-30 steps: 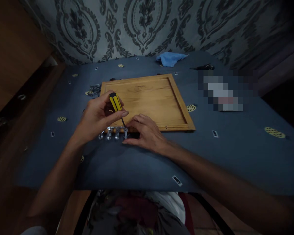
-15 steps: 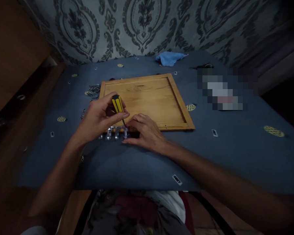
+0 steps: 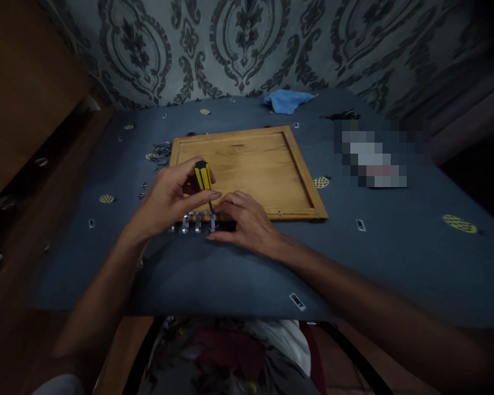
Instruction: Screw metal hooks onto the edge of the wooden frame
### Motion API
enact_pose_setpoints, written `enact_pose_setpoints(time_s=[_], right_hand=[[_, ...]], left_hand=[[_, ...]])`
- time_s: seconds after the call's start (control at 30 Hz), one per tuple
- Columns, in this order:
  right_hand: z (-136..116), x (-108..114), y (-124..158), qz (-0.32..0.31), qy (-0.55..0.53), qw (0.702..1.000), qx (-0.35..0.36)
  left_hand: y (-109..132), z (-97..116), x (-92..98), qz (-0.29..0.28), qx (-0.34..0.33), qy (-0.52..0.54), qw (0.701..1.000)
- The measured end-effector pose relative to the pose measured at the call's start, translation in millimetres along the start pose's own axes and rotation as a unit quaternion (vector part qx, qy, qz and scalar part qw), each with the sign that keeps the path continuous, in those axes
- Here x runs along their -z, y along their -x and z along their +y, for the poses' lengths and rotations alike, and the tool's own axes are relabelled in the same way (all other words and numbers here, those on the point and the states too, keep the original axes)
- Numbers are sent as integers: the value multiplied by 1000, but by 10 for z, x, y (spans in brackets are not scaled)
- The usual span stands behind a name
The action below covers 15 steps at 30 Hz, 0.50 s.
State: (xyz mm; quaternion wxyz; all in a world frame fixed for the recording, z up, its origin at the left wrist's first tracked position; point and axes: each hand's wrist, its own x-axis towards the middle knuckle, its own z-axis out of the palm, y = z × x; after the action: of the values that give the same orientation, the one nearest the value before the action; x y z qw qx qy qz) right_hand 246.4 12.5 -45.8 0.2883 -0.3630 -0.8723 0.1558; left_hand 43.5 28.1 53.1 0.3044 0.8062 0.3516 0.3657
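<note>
My left hand (image 3: 170, 195) is closed around a screwdriver (image 3: 203, 175) with a yellow and black handle. The screwdriver stands nearly upright, its shaft running down to a silver metal hook (image 3: 213, 223) on the near edge of a framed wooden board (image 3: 247, 164). My right hand (image 3: 249, 222) has that same hook between thumb and fingers, steadying it against the edge. Left of it, several more silver hooks (image 3: 198, 223) sit in a row along this edge. The screwdriver's tip is too small to make out.
Loose metal hooks (image 3: 161, 152) and small screws (image 3: 142, 190) lie left of the board. A blue cloth (image 3: 288, 101) rests at the back of the table (image 3: 374, 263), with a dark object (image 3: 346, 114) to its right. A blurred-out patch (image 3: 370, 156) covers something at the right.
The view has shifted slightly. The screwdriver handle has tilted a little more upright in my left hand; my right hand stays at the hook.
</note>
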Motion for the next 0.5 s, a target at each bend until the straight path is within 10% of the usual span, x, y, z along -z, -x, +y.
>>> enact_pose_setpoints(time_s=[0.5], right_hand=[[2,-3,-18,0,6,1000,7]], left_hand=[[-9,26,15,-23,-14,11,1000]])
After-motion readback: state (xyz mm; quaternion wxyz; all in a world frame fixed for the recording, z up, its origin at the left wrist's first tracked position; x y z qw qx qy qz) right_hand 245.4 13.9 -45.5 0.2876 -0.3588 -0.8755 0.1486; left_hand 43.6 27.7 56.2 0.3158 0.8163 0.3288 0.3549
